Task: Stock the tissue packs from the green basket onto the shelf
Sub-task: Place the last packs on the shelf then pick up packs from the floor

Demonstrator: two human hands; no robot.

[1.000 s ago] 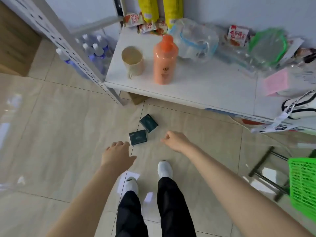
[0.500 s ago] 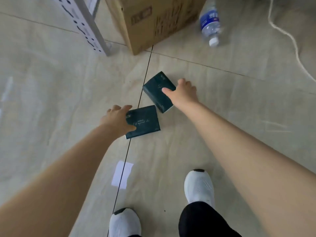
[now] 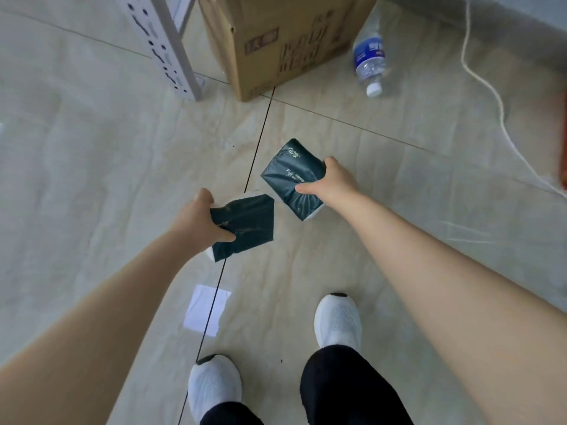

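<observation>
Two dark green tissue packs are in my hands above the tiled floor. My left hand [image 3: 196, 223] grips the nearer tissue pack [image 3: 251, 225] by its left end, thumb on top. My right hand [image 3: 333, 182] grips the farther tissue pack [image 3: 290, 176] at its right edge, thumb across the face. Both packs are tilted and appear lifted slightly off the tiles. The green basket and the shelf boards are out of view; only a white perforated shelf post [image 3: 167, 44] shows at the top left.
A cardboard box [image 3: 285, 41] stands on the floor just beyond the packs. A water bottle [image 3: 369, 62] lies to its right, and a white cord [image 3: 497, 102] runs along the right side. My white shoes [image 3: 337, 320] stand below the hands.
My hands went from reaching toward the two packs on the floor to gripping them. Both packs have tilted and risen off the tiles as I bent lower.
</observation>
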